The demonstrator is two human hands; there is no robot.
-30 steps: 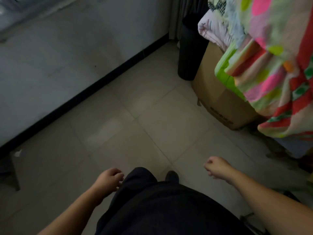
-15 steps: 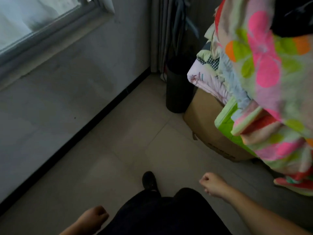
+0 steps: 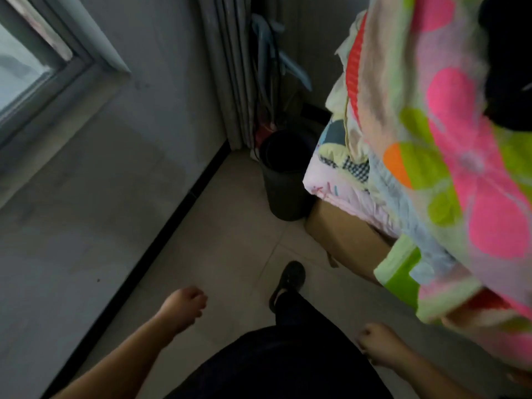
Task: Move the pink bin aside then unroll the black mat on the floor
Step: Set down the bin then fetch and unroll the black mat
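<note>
Mat (image 3: 283, 180): rolled, black, upright in corner beside box (image 3: 348, 240), stored clear of walkway
Left hand (image 3: 182, 308), right hand (image 3: 380, 345): fingers loosely curled, empty; bin unseen

The room is dim. Pale daylight enters through the window (image 3: 26, 70) at the upper left and fades across the grey wall (image 3: 95, 197). The far corner lies in deep shadow. Motion blur softens the bright bedding (image 3: 449, 174) and both hands, and straight edges bow toward the frame's borders.
</note>
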